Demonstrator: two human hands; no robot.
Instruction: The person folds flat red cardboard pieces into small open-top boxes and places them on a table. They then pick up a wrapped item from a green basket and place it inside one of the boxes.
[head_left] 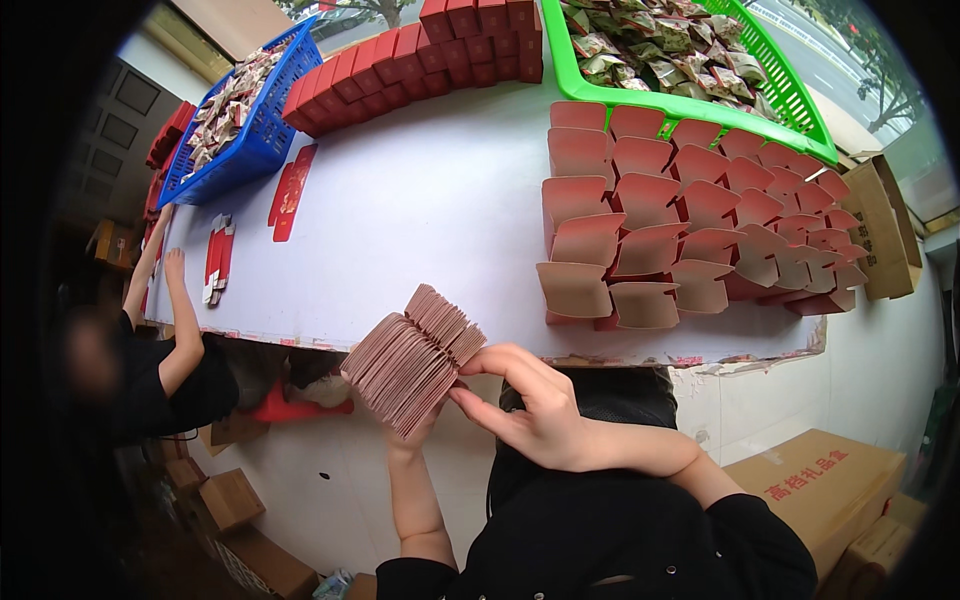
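Note:
A thick stack of flat folded cartons [405,365], pinkish-brown edges facing up, is held in front of me just off the table's near edge. My left hand [422,432] grips it from below; most of its fingers are hidden behind the stack. At the stack's right side, my right hand [535,405] pinches the edge between thumb and fingers. Beyond it to the right stand rows of open red boxes [645,235] with their flaps raised.
On the white table [400,200] are a blue basket [235,165] and a green basket [690,112] of small packets, stacked red boxes [390,75] and flat red cartons [290,195]. A co-worker [150,360] reaches in at left. Cardboard boxes [820,490] stand on the floor.

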